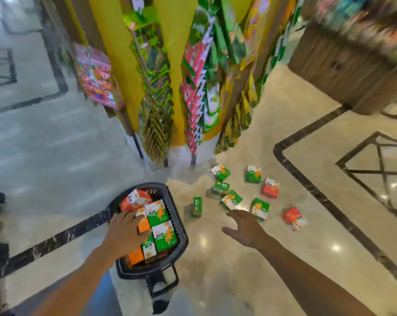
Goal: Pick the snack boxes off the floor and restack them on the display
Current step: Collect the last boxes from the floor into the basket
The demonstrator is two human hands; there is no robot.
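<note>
A glossy marble floor (227,258) with dark inlaid lines is stretching across the whole view. A yellow display column (177,71) hung with strips of snack packets is rising from it at the top centre, and a wooden counter (343,65) is standing at the upper right, blurred. A black shopping basket (180,226) is sitting on the floor at lower centre, holding green and orange snack boxes (162,233) packed side by side. More snack boxes are lying scattered on the floor to the right of the basket, near the foot of the column: green ones such as one standing upright (197,206) just beside the basket, and a red one (293,218) farthest right. The left hand (124,231) is resting flat on the boxes in the basket, fingers spread and straight. The right hand (246,226) is hovering open above the floor, fingers extended toward the nearest green and white box (231,199), not touching it.
</note>
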